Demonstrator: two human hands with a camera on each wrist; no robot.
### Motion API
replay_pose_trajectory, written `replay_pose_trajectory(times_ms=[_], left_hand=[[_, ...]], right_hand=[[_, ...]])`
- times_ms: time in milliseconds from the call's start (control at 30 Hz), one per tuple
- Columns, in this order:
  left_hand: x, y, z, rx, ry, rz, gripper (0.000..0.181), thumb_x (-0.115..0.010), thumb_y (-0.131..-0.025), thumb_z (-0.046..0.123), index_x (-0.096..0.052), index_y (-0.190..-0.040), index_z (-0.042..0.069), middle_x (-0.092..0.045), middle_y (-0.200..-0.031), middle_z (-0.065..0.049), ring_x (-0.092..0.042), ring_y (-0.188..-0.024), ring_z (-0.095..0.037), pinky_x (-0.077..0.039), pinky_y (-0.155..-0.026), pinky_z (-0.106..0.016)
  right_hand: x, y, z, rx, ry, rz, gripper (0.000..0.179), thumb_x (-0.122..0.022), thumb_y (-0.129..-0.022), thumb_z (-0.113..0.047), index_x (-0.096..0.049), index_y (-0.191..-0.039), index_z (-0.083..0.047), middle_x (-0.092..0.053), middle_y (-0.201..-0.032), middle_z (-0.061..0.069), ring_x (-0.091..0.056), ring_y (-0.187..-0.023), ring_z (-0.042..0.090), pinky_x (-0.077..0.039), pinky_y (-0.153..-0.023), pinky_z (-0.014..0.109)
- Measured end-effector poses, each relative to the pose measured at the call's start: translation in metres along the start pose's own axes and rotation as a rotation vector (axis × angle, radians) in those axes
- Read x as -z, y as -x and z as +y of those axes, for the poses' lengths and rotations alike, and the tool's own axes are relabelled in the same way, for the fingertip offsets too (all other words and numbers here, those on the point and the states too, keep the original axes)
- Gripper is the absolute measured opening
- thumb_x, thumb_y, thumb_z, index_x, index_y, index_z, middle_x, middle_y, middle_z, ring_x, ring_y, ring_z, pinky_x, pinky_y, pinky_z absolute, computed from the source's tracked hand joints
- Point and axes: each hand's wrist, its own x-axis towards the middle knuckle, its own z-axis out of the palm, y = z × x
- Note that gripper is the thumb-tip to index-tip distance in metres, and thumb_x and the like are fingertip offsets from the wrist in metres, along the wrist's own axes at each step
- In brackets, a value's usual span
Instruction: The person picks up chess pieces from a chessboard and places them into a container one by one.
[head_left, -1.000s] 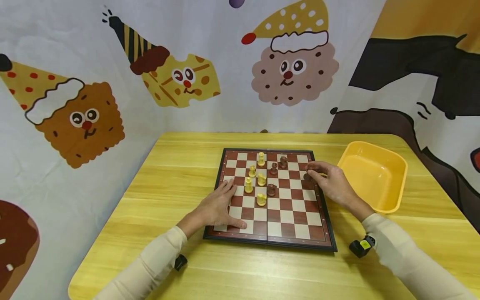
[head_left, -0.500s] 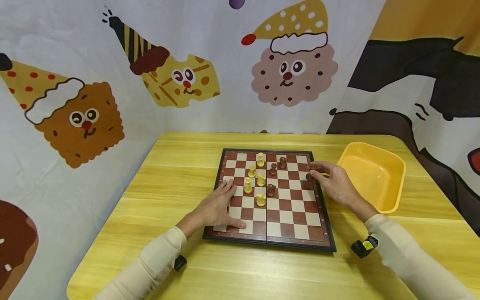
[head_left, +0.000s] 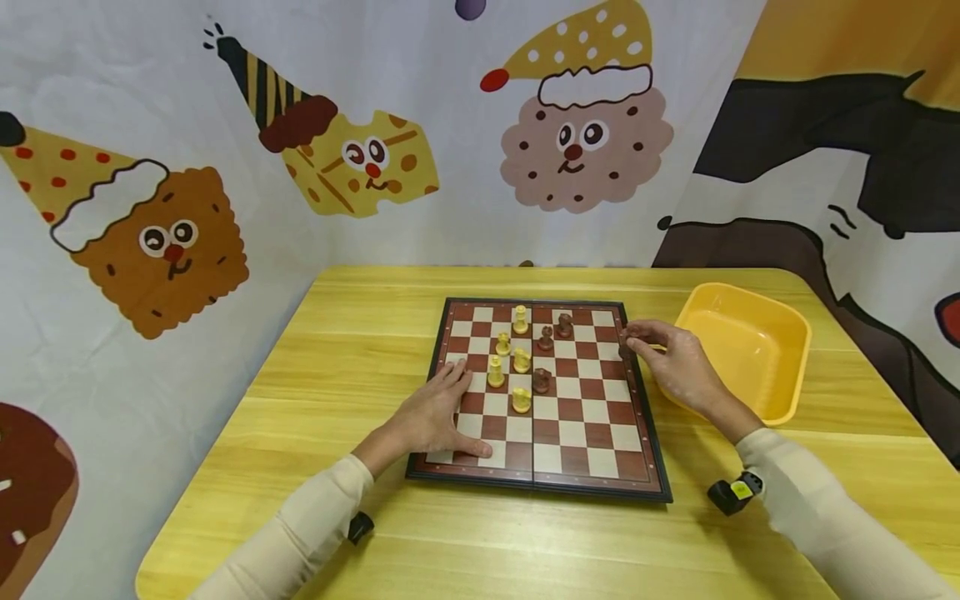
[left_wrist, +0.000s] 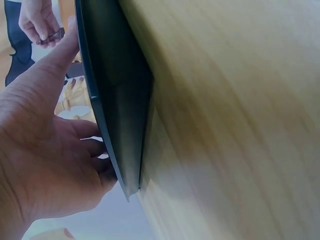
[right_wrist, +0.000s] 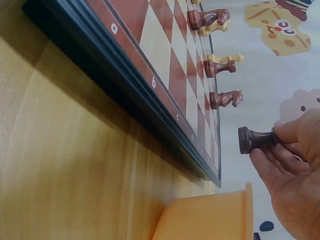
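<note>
My left hand rests on the left side of the chessboard, fingers spread and thumb over the near squares. My right hand pinches a dark brown chess piece by its upper end, with its round base exposed; the fingers hide its top. In the head view that piece overlaps the board's right edge; the right wrist view shows it raised above board level. Yellow pieces such as a knight and a rook stand near the board's middle fold, with brown ones beside them, including a knight.
An orange-yellow plastic tray sits to the right of the board, just beyond my right hand. The light wooden table extends around the board. Behind it hangs a white cloth printed with cartoon snacks.
My right hand has shifted a little to the right with the brown piece, from over the board's right squares to its edge. The left hand stays put.
</note>
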Motion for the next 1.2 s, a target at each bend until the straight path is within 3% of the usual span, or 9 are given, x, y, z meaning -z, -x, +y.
replay_pose_trajectory(times_ms=[467,533,633,700,767,900,967,1100,1200], left_hand=[[-0.001,0.0,-0.001,0.0,-0.002,-0.002,0.129,-0.082,-0.068,0.072,-0.026,-0.161,0.003,-0.007,-0.169,-0.008,-0.006,-0.154,-0.029,-0.02,-0.12,-0.05],[-0.001,0.0,-0.001,-0.004,0.0,-0.001,0.129,-0.082,-0.068,0.072,-0.026,-0.161,0.003,-0.007,-0.169,-0.009,-0.006,-0.154,-0.03,-0.021,-0.119,-0.05],[-0.001,0.0,-0.001,-0.004,-0.003,-0.006,0.128,-0.082,-0.069,0.072,-0.025,-0.161,0.003,-0.006,-0.169,-0.009,-0.005,-0.154,-0.03,-0.021,-0.119,-0.05],[-0.001,0.0,-0.001,-0.006,-0.004,-0.006,0.128,-0.082,-0.07,0.071,-0.024,-0.161,0.003,-0.006,-0.169,-0.009,-0.005,-0.154,-0.03,-0.02,-0.12,-0.05],[-0.001,0.0,-0.001,-0.008,-0.006,-0.005,0.128,-0.082,-0.07,0.071,-0.024,-0.161,0.003,-0.006,-0.169,-0.009,-0.005,-0.154,-0.03,-0.02,-0.12,-0.05],[-0.002,-0.001,-0.001,-0.015,-0.01,-0.007,0.128,-0.082,-0.07,0.071,-0.024,-0.161,0.002,-0.005,-0.169,-0.01,-0.005,-0.154,-0.031,-0.02,-0.12,-0.05],[-0.002,-0.001,-0.001,-0.015,-0.01,-0.006,0.128,-0.082,-0.07,0.07,-0.024,-0.161,0.002,-0.005,-0.169,-0.011,-0.005,-0.154,-0.031,-0.02,-0.12,-0.05],[-0.003,-0.001,-0.002,-0.018,-0.006,0.001,0.128,-0.083,-0.07,0.07,-0.024,-0.161,0.001,-0.006,-0.169,-0.011,-0.006,-0.154,-0.032,-0.019,-0.12,-0.05],[-0.002,-0.001,-0.002,-0.013,-0.007,-0.002,0.128,-0.082,-0.07,0.07,-0.023,-0.161,0.002,-0.005,-0.169,-0.01,-0.004,-0.154,-0.031,-0.018,-0.12,-0.049]], right_hand=[[0.009,0.0,-0.001,-0.032,-0.007,0.01,0.033,-0.059,-0.106,-0.016,-0.064,-0.129,0.006,-0.069,-0.118,0.021,-0.07,-0.1,0.036,-0.051,-0.093,0.052],[0.012,0.0,-0.001,-0.029,-0.009,0.019,0.032,-0.06,-0.105,-0.016,-0.064,-0.129,0.005,-0.07,-0.117,0.02,-0.071,-0.097,0.035,-0.052,-0.092,0.048],[0.016,0.0,0.0,-0.024,-0.019,0.035,0.03,-0.06,-0.105,-0.016,-0.066,-0.127,0.005,-0.071,-0.114,0.019,-0.071,-0.096,0.033,-0.054,-0.09,0.027],[0.019,0.001,0.001,-0.028,-0.025,0.044,0.03,-0.06,-0.105,-0.016,-0.066,-0.127,0.004,-0.072,-0.112,0.018,-0.07,-0.096,0.031,-0.05,-0.086,0.014],[0.021,0.001,0.001,-0.044,-0.03,0.043,0.031,-0.06,-0.106,-0.019,-0.066,-0.127,0.002,-0.073,-0.111,0.017,-0.07,-0.097,0.026,-0.05,-0.073,0.01],[0.026,0.002,0.0,-0.096,-0.048,0.027,0.035,-0.06,-0.106,-0.026,-0.066,-0.13,-0.001,-0.073,-0.112,0.016,-0.067,-0.094,0.011,-0.05,-0.046,0.025],[0.028,0.001,0.0,-0.109,-0.059,0.02,0.036,-0.059,-0.106,-0.027,-0.065,-0.13,-0.001,-0.073,-0.113,0.016,-0.067,-0.092,0.009,-0.048,-0.039,0.032],[0.032,0.001,0.0,-0.094,-0.059,0.032,0.035,-0.06,-0.106,-0.023,-0.065,-0.13,0.001,-0.073,-0.112,0.019,-0.07,-0.096,0.024,-0.05,-0.041,0.033],[0.038,0.001,0.002,-0.086,-0.019,0.064,0.034,-0.061,-0.105,-0.022,-0.066,-0.128,0.002,-0.071,-0.115,0.02,-0.067,-0.104,0.032,-0.054,-0.058,0.02]])
